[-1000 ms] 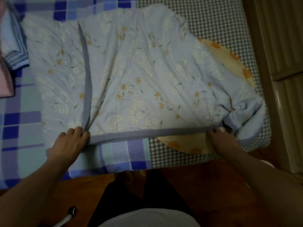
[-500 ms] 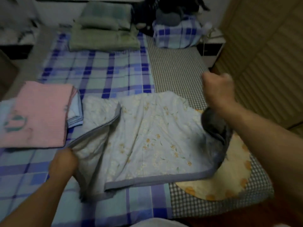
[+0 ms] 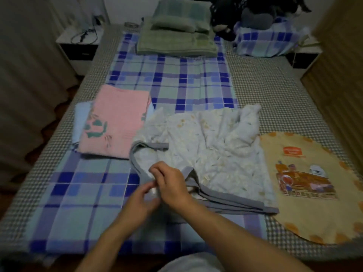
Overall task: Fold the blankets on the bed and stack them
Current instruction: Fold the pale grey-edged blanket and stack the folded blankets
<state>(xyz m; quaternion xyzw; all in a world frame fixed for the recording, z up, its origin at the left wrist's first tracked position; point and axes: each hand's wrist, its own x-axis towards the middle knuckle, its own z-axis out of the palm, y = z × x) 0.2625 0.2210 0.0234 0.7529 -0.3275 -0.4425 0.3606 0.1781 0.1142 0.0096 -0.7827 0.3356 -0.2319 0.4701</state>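
- Fingers [image 3: 157, 171] of the right hand [image 3: 172, 185] are curled and pinch the grey-bound edge of the floral blanket [image 3: 212, 154] at its near left corner.
- Left hand [image 3: 141, 201] sits just under and left of the right, touching it; its fingers are curled onto the same grey edge, thumb side up. Motion blur here, so the exact grip of the left fingertips cannot be told.
- Both forearms enter from the bottom of the head view and converge at that corner.
- Floral blanket: pale blue with small yellow flowers, grey trim. Lies partly folded on the bed [image 3: 275, 99], several grey edges stacked along its near right side, far right part rumpled and raised.
- It rests mostly on the blue plaid sheet [image 3: 172, 79]; its right edge overlaps the round yellow mat [image 3: 314, 213], which carries a printed picture.
- Folded pink blanket [image 3: 115, 122] lies just left of the floral one, touching or nearly touching it at the far left corner. Beneath it, a light blue folded piece [image 3: 81, 120] shows at the left.
- Head of bed: green folded bedding [image 3: 176, 44] with a green pillow [image 3: 176, 18] on top; to the right, a plaid-covered bundle [image 3: 265, 44] with dark items on it.
- White nightstand [image 3: 78, 48] at far left, with a cable on top.
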